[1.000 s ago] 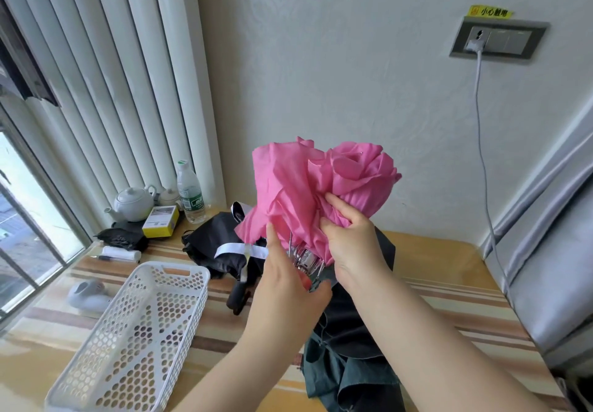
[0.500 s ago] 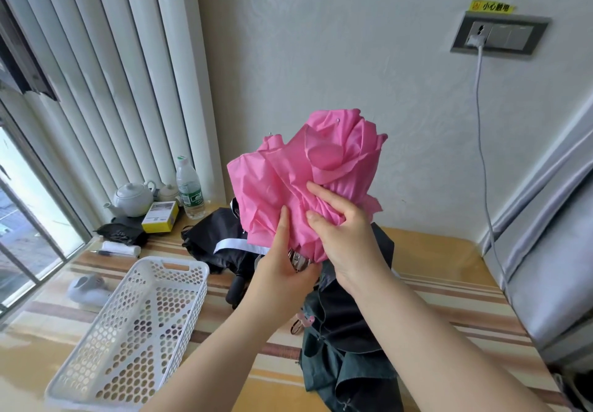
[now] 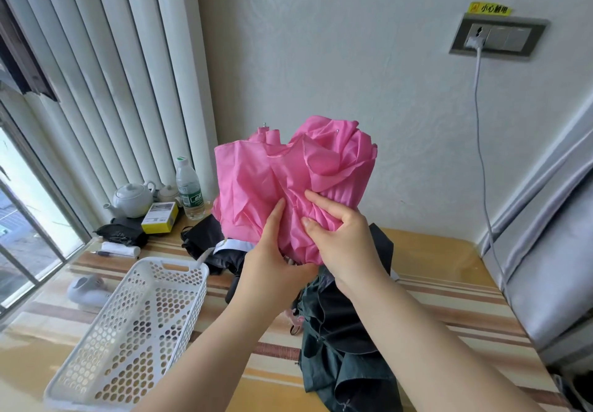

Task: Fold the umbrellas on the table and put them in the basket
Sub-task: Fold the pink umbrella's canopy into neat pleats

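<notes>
Both hands, left (image 3: 272, 261) and right (image 3: 345, 245), are curled around the bunched pink umbrella (image 3: 288, 180), which is held above the striped worktop (image 3: 449, 302), beside the white basket (image 3: 128, 331).

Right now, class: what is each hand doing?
Left hand: grips the pink umbrella near its base.
Right hand: fingers pinch the pink umbrella's fabric.

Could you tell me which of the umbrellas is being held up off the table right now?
The pink umbrella: both the left hand and right hand grip its bunched canopy in the air, while the black umbrella and dark green umbrella lie on the table.
</notes>
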Tool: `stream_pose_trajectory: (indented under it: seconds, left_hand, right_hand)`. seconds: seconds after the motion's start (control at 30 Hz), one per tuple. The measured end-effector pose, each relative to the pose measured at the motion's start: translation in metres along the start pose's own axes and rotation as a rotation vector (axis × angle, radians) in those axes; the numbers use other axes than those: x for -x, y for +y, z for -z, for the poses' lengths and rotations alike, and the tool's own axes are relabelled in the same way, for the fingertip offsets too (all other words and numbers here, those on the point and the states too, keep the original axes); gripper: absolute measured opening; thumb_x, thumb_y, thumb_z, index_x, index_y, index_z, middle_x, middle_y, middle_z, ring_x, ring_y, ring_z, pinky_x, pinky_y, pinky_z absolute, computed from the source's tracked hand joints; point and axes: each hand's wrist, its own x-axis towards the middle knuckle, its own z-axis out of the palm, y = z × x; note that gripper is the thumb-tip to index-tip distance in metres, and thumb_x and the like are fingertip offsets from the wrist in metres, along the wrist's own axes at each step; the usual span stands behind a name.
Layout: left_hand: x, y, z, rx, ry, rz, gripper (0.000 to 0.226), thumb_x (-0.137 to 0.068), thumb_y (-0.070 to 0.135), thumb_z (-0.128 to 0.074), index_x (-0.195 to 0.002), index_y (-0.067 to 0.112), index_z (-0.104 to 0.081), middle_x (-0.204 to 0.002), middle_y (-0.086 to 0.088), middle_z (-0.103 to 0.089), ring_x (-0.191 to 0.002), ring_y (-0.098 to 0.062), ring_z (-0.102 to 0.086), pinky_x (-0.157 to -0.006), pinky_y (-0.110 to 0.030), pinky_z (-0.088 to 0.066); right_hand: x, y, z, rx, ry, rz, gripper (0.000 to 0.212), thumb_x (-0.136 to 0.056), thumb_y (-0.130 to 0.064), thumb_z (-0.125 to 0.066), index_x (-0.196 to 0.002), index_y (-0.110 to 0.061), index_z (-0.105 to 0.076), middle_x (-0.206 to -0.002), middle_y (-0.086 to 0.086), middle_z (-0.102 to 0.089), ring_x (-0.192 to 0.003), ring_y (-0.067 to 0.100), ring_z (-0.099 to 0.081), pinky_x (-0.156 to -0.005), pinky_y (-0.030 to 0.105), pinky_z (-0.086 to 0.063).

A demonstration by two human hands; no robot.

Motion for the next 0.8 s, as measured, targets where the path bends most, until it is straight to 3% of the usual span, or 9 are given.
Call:
stream_pose_trajectory:
  seconds: [0.17,0.33,0.4,0.47,0.57,0.63,0.7,0.73,0.8]
  left_hand:
    - [0.003,-0.007,0.002,0.069,-0.074,-0.011,0.084,-0.079,0.003,-0.062,-0.143,0.045,-0.029,-0.095,-0.012,-0.068,-0.058,-0.015,-0.050,-0.054,-0.026,-0.044]
    - [0.005,-0.007,0.008,0.126,0.009,0.012,0.089,-0.076,0.006,-0.069,-0.144,0.047,-0.027,-0.102,-0.008,-0.068,-0.054,-0.015,-0.053,-0.051,-0.024,-0.046]
    - [0.003,-0.009,0.011,0.197,0.019,0.056,0.095,-0.074,0.004,-0.072,-0.143,0.049,-0.024,-0.116,-0.001,-0.062,-0.064,-0.019,-0.062,-0.056,-0.032,-0.054]
    - [0.001,-0.012,0.014,0.257,0.019,0.121,0.101,-0.072,-0.006,-0.071,-0.143,0.049,-0.025,-0.117,0.003,-0.057,-0.065,-0.026,-0.061,-0.062,-0.043,-0.055]
    - [0.005,-0.015,0.015,0.234,0.014,0.171,0.102,-0.072,-0.013,-0.068,-0.144,0.046,-0.023,-0.099,0.000,-0.058,-0.058,-0.025,-0.051,-0.055,-0.037,-0.048]
    - [0.008,-0.015,0.015,0.182,0.018,0.171,0.103,-0.073,-0.013,-0.066,-0.145,0.045,-0.021,-0.097,0.004,-0.056,-0.052,-0.019,-0.051,-0.050,-0.031,-0.046]
    - [0.010,-0.017,0.014,0.155,0.028,0.160,0.105,-0.071,-0.013,-0.065,-0.146,0.045,-0.019,-0.105,0.008,-0.053,-0.046,-0.009,-0.053,-0.047,-0.025,-0.046]
    - [0.010,-0.018,0.014,0.153,0.031,0.155,0.106,-0.071,-0.013,-0.065,-0.146,0.046,-0.019,-0.109,0.007,-0.054,-0.045,-0.006,-0.053,-0.046,-0.023,-0.045]
    - [0.012,-0.018,0.014,0.173,0.023,0.155,0.105,-0.074,-0.012,-0.065,-0.146,0.046,-0.017,-0.116,-0.001,-0.056,-0.043,-0.005,-0.053,-0.044,-0.022,-0.045]
  right_hand:
    - [0.007,-0.003,0.007,-0.048,-0.140,0.012,0.039,-0.092,-0.024,-0.065,-0.107,-0.060,-0.061,-0.133,-0.024,-0.050,-0.125,-0.008,-0.044,-0.109,0.027,-0.040]
    - [0.011,0.008,0.021,-0.135,0.067,0.011,0.064,-0.093,-0.022,-0.059,-0.124,-0.073,-0.034,-0.144,-0.018,-0.043,-0.121,0.007,-0.055,-0.098,0.045,-0.051]
    - [0.010,0.012,0.028,-0.164,0.111,-0.091,0.072,-0.093,-0.018,-0.059,-0.138,-0.062,-0.024,-0.134,-0.007,-0.053,-0.097,0.007,-0.067,-0.084,0.046,-0.057]
    - [0.010,0.010,0.033,-0.099,0.091,-0.226,0.071,-0.093,-0.014,-0.059,-0.148,-0.042,-0.024,-0.115,-0.002,-0.061,-0.076,0.006,-0.068,-0.069,0.033,-0.058]
    - [0.012,0.014,0.040,0.086,0.085,-0.344,0.070,-0.089,-0.021,-0.063,-0.148,-0.031,-0.028,-0.112,-0.001,-0.055,-0.080,0.013,-0.056,-0.068,0.028,-0.045]
    - [0.023,0.013,0.043,0.242,0.223,-0.178,0.068,-0.086,-0.022,-0.066,-0.145,-0.027,-0.033,-0.112,-0.003,-0.044,-0.091,0.012,-0.049,-0.081,0.027,-0.044]
    - [0.035,0.001,0.042,0.364,0.323,0.199,0.054,-0.083,-0.018,-0.068,-0.132,-0.022,-0.046,-0.099,-0.013,-0.039,-0.088,0.003,-0.047,-0.083,0.014,-0.041]
    - [0.038,-0.006,0.041,0.432,0.282,0.328,0.045,-0.083,-0.019,-0.069,-0.125,-0.022,-0.052,-0.095,-0.016,-0.040,-0.084,0.000,-0.048,-0.078,0.009,-0.040]
    - [0.037,-0.011,0.034,0.576,0.059,0.335,0.037,-0.083,-0.029,-0.069,-0.118,-0.028,-0.055,-0.094,-0.016,-0.047,-0.082,-0.002,-0.051,-0.072,0.008,-0.040]
